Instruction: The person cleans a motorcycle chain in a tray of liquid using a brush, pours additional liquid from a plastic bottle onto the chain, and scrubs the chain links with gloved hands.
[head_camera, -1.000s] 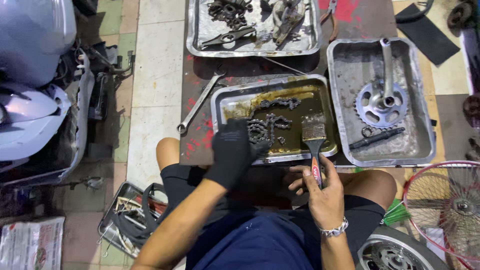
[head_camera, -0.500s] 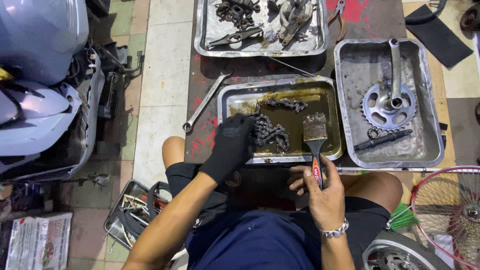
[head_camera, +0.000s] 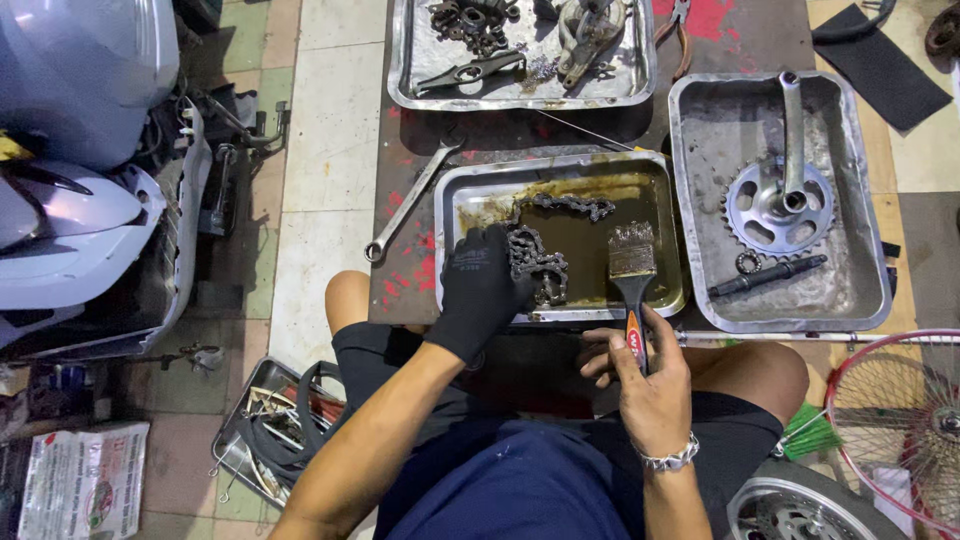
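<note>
sitting with my knees spread over the floor, i grip the handle of a paintbrush (head_camera: 632, 275) in my right hand (head_camera: 645, 385), fingers wrapped tight around it, bristles resting at the near right edge of the oily tray (head_camera: 470, 195). my left hand (head_camera: 482, 290), in a black glove, is closed on a bunched bicycle chain (head_camera: 535, 262) lying in the brown liquid of that tray, its other end trailing toward the far side. left of the tray a long wrench (head_camera: 405, 205) lies slanted on the dark mat (head_camera: 500, 130). right of it a second metal tray (head_camera: 860, 200) holds a crank with chainring (head_camera: 780, 200) and a dark axle (head_camera: 765, 277). farthest off, a third tray (head_camera: 420, 60) carries greasy small parts (head_camera: 470, 20).
</note>
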